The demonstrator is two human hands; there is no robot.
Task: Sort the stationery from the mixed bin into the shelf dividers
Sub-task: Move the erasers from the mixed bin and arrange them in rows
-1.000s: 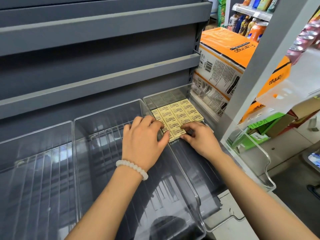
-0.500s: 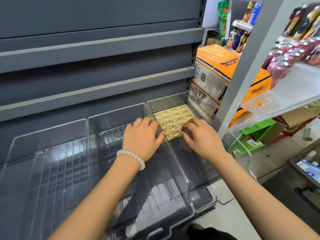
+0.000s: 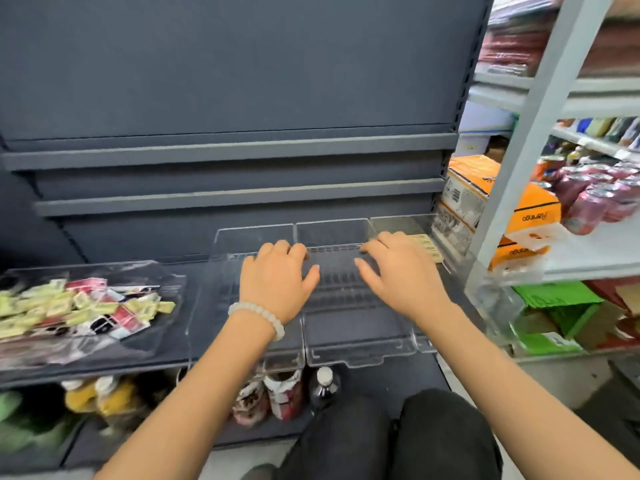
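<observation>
Only one batch of yellow erasers lies in the right divider (most stock fills the mixed bin), both hands, left hand and right hand, loosely spread, empty.

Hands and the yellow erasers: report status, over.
Left hand and right hand open, holding nothing. Yellow erasers flat in rightmost clear divider. Mixed bin at left, full. Nothing in the way.

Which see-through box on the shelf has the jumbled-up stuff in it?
The clear bin farthest left, heaped with mixed packets; the other clear bins hold none.
</observation>
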